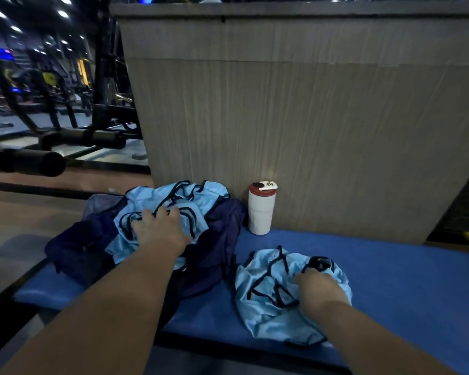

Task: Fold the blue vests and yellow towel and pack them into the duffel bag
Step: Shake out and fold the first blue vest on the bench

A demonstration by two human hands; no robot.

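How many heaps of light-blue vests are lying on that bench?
2. The left heap lies on dark blue cloth under the left hand; the right heap on the blue bench pad under the right hand. Each may hold several bunched vests.

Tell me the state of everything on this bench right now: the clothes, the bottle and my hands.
Light blue vest pile: crumpled, unfolded, lying on dark blue fabric.
Loose vest: crumpled, unfolded, on the blue mat.
Tumbler: upright, lid on, by the wall.
Left hand: resting flat on the pile.
Right hand: grips the loose vest.
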